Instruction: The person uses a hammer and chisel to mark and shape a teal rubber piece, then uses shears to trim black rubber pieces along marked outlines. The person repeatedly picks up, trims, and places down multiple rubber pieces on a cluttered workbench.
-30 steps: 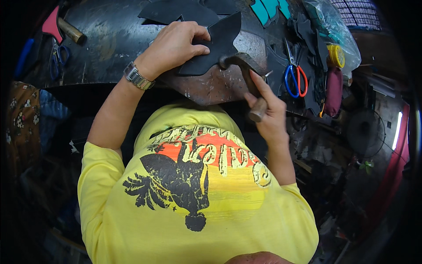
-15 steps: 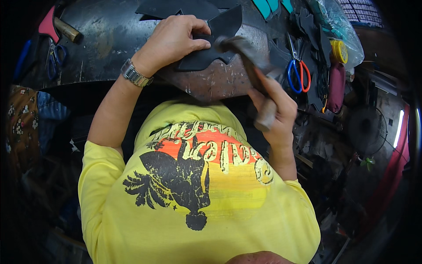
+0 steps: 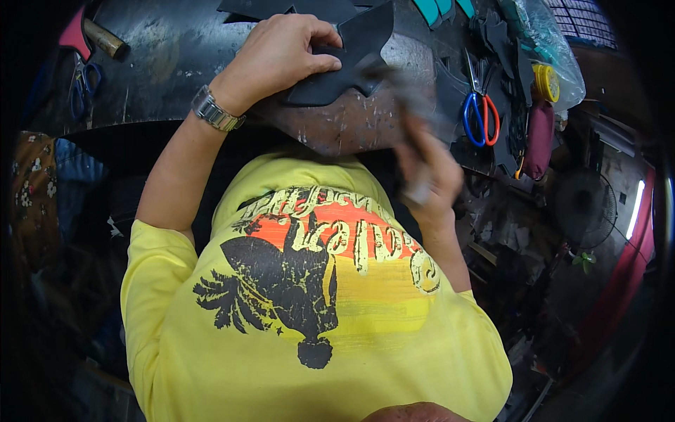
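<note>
Left grip (image 3: pixel 285 60) is holding the black piece (image 3: pixel 354 59), its length slanting toward one o'clock; right grip (image 3: pixel 439 167), at five, is clasping a hammer (image 3: pixel 418 188).

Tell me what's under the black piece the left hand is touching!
Under the black piece, a scuffed brown surface shows past the near edge; whatever the piece covers can't be seen.

Blk flat pc (image 3: pixel 351 67), pointed w/ notched edge, lay on brn slab (image 3: pixel 344 126) under my L grip (image 3: pixel 283 56); hammer (image 3: pixel 404 91), blurred, was in my R grip (image 3: pixel 434 169).
</note>
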`<state>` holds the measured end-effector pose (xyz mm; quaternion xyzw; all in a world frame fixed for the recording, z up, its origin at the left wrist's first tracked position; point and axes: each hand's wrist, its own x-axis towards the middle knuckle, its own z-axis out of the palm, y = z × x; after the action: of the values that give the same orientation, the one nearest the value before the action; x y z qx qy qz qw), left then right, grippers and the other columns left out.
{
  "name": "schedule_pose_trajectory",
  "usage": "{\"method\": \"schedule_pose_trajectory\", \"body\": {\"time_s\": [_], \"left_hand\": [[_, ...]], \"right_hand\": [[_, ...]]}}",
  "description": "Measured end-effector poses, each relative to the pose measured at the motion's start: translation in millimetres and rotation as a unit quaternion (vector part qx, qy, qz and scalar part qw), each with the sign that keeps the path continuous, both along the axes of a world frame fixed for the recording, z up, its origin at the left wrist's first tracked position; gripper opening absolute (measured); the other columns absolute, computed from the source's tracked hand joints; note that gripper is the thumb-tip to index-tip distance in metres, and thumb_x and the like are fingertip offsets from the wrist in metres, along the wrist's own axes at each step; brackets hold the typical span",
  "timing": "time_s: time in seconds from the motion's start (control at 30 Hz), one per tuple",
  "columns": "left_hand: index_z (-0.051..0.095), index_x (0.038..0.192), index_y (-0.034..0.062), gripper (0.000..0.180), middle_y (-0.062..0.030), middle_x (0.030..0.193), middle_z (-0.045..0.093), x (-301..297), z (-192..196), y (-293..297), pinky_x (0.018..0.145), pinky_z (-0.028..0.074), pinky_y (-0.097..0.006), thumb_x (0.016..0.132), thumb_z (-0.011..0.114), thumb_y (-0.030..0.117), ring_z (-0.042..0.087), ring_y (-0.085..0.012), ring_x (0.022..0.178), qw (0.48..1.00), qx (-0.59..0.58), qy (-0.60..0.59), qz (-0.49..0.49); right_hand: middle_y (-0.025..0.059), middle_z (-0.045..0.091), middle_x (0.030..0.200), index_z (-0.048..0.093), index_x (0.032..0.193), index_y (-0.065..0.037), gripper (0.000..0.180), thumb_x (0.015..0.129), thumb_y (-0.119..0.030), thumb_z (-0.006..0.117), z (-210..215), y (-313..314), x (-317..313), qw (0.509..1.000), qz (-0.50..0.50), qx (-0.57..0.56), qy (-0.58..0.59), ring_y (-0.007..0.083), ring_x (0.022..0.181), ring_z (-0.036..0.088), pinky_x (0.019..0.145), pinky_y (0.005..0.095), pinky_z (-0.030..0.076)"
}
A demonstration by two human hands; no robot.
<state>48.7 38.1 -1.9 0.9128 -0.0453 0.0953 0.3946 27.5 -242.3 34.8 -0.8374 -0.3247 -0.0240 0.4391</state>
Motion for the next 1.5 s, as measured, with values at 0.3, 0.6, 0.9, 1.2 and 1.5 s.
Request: {"method": "schedule_pose_trajectory", "body": {"time_s": [0.3, 0.6, 0.9, 1.2, 1.5], "left_hand": [[0.074, 0.103, 0.0062, 0.029, -0.004, 0.082, 0.067, -0.8, 0.5, -1.5, 0.065, 0.049, -0.027, 0.078, 0.081, 0.02, 0.057, -0.0135, 0.067, 1.0, -0.009, 0.004, 0.002], [0.075, 0.101, 0.0064, 0.029, -0.0061, 0.082, 0.069, 1.8, 4.6, 1.8, 0.066, 0.05, -0.027, 0.078, 0.082, 0.023, 0.061, -0.0145, 0.069, 0.999, -0.018, 0.038, 0.003], [0.074, 0.097, 0.0024, 0.029, -0.0177, 0.089, 0.073, 2.0, 18.5, 4.6, 0.072, 0.055, -0.034, 0.076, 0.08, 0.021, 0.073, -0.0231, 0.08, 0.994, -0.072, 0.081, -0.019], [0.073, 0.102, -0.0002, 0.035, -0.0164, 0.084, 0.073, 6.1, 19.5, 5.9, 0.073, 0.055, -0.033, 0.076, 0.081, 0.022, 0.072, -0.0244, 0.075, 0.99, -0.063, 0.125, -0.011], [0.075, 0.102, 0.0054, 0.03, -0.0083, 0.083, 0.069, -0.4, 5.2, -0.7, 0.067, 0.05, -0.03, 0.079, 0.079, 0.024, 0.062, -0.018, 0.07, 1.0, -0.006, 0.026, 0.01]], "right_hand": [[0.0212, 0.07, 0.103, 0.065, 0.123, 0.003, 0.045, 0.079, 0.013, 0.067, 39.5, -7.3, -7.4, 0.983, -0.027, 0.143, 0.11, 0.0185, 0.079, 0.067, 0.072, 0.0278, 0.052], [0.016, 0.069, 0.091, 0.067, 0.121, 0.001, 0.042, 0.08, 0.004, 0.077, 13.8, -8.5, -10.2, 0.994, 0.048, -0.03, 0.09, 0.0206, 0.078, 0.067, 0.073, 0.0266, 0.051], [0.016, 0.07, 0.096, 0.065, 0.126, -0.006, 0.045, 0.083, 0.003, 0.072, 6.8, 12.1, -7.7, 0.99, 0.097, -0.035, 0.093, 0.0266, 0.079, 0.068, 0.072, 0.0303, 0.052], [0.0166, 0.068, 0.09, 0.064, 0.13, -0.013, 0.047, 0.085, -0.004, 0.073, 3.0, 31.2, -5.7, 0.988, 0.122, -0.024, 0.096, 0.0302, 0.075, 0.068, 0.069, 0.0342, 0.053], [0.0169, 0.071, 0.103, 0.064, 0.13, -0.01, 0.048, 0.084, 0.0, 0.072, -2.5, 7.6, -6.8, 0.987, 0.086, -0.052, 0.122, 0.0269, 0.092, 0.07, 0.08, 0.0313, 0.053]]}}
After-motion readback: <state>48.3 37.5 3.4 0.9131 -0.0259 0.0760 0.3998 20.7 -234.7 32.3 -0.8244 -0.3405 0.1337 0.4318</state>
